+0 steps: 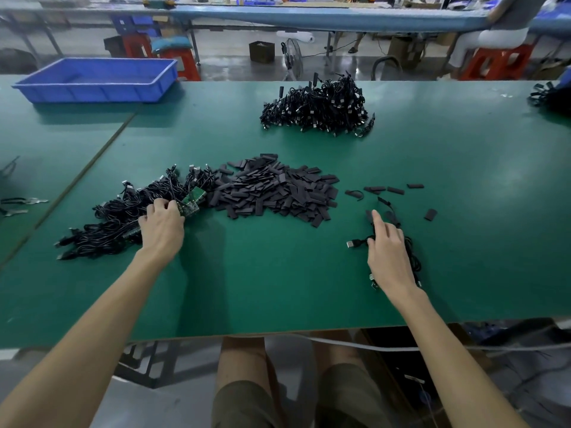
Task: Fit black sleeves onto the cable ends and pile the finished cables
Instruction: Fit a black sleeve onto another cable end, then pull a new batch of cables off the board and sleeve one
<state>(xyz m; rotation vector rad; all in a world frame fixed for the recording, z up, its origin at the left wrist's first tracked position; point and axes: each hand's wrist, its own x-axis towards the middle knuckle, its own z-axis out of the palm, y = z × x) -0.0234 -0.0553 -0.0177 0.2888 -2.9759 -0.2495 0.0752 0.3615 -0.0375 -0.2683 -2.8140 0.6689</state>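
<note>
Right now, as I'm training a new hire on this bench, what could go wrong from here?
1. The left hand grips a green board inside the tangled cable heap. Pulling it out may drag neighbouring cables into the sleeve pile, which touches the heap.
2. The right hand rests open on a small cable bunch among loose sleeves. A sweep of that hand might scatter them.
</note>
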